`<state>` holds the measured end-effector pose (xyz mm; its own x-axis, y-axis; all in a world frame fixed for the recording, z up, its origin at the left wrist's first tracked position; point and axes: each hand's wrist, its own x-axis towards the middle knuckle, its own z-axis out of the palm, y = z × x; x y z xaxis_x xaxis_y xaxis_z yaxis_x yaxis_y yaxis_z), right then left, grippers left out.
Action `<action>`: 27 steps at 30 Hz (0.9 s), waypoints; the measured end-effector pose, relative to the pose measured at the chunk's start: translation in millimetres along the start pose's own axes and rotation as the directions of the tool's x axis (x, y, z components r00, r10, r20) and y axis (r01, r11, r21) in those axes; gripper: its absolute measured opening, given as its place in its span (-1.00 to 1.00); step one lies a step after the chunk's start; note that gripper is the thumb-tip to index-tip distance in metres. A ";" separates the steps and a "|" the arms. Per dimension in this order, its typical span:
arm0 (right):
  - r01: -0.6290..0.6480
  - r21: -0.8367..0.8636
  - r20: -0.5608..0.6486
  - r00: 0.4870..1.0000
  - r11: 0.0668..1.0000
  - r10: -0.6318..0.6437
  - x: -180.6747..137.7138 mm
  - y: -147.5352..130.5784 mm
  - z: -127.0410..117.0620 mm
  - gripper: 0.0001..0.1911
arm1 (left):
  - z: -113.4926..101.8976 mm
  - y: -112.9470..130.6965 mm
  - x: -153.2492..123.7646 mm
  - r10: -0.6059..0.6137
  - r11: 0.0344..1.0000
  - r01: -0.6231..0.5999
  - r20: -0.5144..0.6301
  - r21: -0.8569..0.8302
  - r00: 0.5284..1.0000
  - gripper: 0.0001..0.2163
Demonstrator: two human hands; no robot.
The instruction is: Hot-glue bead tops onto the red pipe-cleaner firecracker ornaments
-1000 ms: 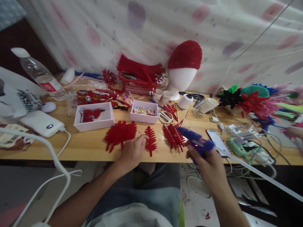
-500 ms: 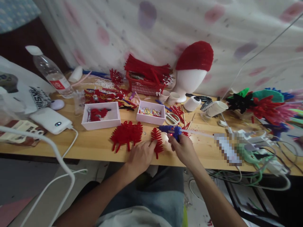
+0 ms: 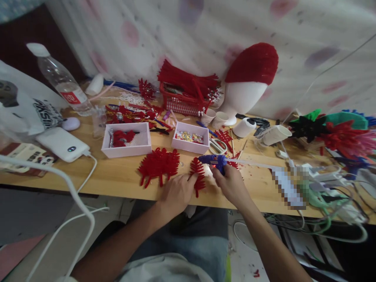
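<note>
My left hand (image 3: 178, 192) is closed, with thumb and fingertips on the left edge of a red fuzzy chenille-stem leaf (image 3: 199, 181). The leaf stands out against the wooden table near its front edge. A blue hot glue gun (image 3: 212, 159) is gripped in my right hand (image 3: 233, 184). Its nozzle points left at the leaf's upper end; whether the two touch I cannot tell. An orange-red light glows under the gun, and a clear glue stick (image 3: 249, 161) trails out of its back. Left of my left hand lies a cluster of similar red leaves (image 3: 160, 164).
Behind are two white boxes, one of red pieces and pearls (image 3: 126, 150), one of beads (image 3: 190, 145). Farther back stand a red basket (image 3: 185, 103) and a foam head (image 3: 243, 98) with a red cap. Scissors (image 3: 217, 147) lie near the gun; cables (image 3: 326, 196) crowd the right.
The camera view has shifted slightly, so the table things appear a little displaced. Both hands keep their holds, with the glue gun's nozzle still at the leaf's upper end.
</note>
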<state>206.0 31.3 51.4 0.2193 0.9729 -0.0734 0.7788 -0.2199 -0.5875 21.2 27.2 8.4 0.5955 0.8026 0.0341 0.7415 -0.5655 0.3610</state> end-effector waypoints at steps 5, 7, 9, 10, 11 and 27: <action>0.016 -0.020 -0.039 0.999 1.000 -0.017 2.8 3.7 3.0 -0.59 | 1.4 -0.3 -0.9 -0.007 1.000 0.007 -0.008 0.020 1.000 -0.68; 0.021 -0.023 -0.050 0.998 1.000 -0.022 3.7 4.9 3.6 -0.59 | 1.1 -0.2 -1.1 -0.010 1.000 0.010 -0.013 0.017 1.000 -0.68; 0.024 -0.031 -0.057 0.998 0.999 -0.025 4.6 5.4 4.0 -0.59 | 0.4 0.1 -1.1 -0.010 1.000 0.011 -0.013 0.016 1.000 -0.68; 0.026 -0.040 -0.064 0.998 0.999 -0.029 5.0 5.5 4.1 -0.59 | 0.0 0.4 -1.1 -0.011 1.000 0.012 -0.009 0.017 1.000 -0.68; 0.033 -0.051 -0.072 0.997 0.998 -0.037 5.4 5.6 4.3 -0.60 | -0.5 0.6 -1.0 -0.011 1.000 0.011 -0.004 0.018 1.000 -0.69; 0.093 -0.061 -0.083 0.992 0.994 -0.097 3.4 9.2 6.6 -0.62 | 3.2 -1.4 -1.4 0.026 0.999 -0.025 -0.018 0.038 1.000 -0.68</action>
<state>210.0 33.1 40.4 0.1905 0.9803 0.0516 0.8301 -0.1328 -0.5416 20.4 26.3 4.8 0.6087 0.7911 0.0598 0.7378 -0.5922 0.3239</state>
